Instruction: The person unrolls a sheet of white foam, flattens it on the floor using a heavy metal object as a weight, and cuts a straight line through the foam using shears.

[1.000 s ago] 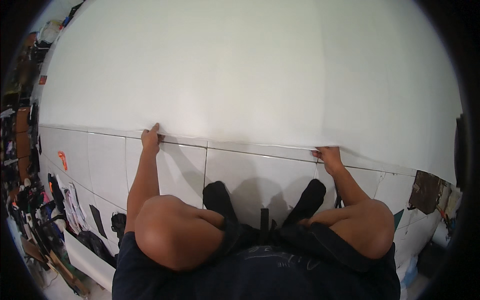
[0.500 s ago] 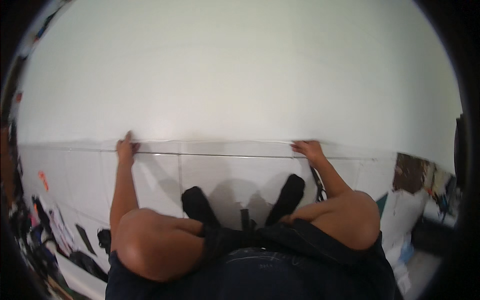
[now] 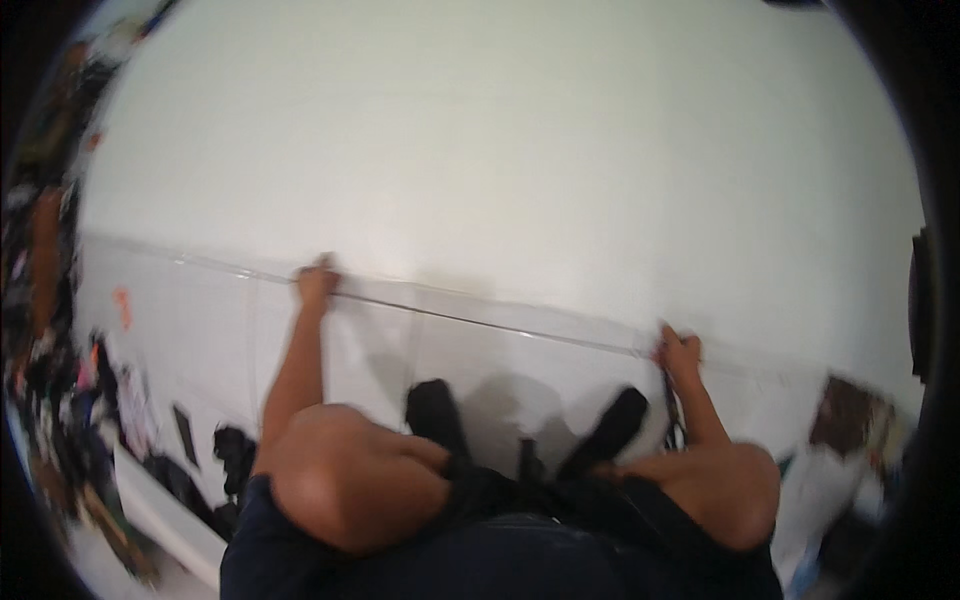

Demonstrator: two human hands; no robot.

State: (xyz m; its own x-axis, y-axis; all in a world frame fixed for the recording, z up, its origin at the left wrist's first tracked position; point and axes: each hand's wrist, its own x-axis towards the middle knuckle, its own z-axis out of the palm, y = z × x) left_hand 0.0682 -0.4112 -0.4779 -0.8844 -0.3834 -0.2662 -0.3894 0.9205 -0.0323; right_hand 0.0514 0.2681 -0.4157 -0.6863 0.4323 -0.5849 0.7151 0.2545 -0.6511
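A thin, shiny strip or edge line (image 3: 480, 320) runs along the foot of a broad white surface (image 3: 500, 150), slanting down to the right. At its left part my left hand (image 3: 318, 278) touches it with fingers bent and one fingertip pointing up against the white surface. My right hand (image 3: 682, 350) is at its right part, the fingers curled together, with a small reddish spot beside them. Both hands look closed, but what lies between the fingers is too blurred to make out. Below my right hand a dark strap-like thing (image 3: 672, 408) shows beside the forearm.
My feet in black socks (image 3: 437, 420) rest on pale floor tiles (image 3: 360, 350) between my hands. Clutter (image 3: 80, 430) with clothes, papers and a long white panel (image 3: 165, 520) fills the left side. A brown patch (image 3: 842, 412) and white pieces lie at the right.
The view has tilted, so the line now slants down to the right. My right hand has shifted slightly right, its fingers curling from flat. My left hand stays near the same spot on the line.
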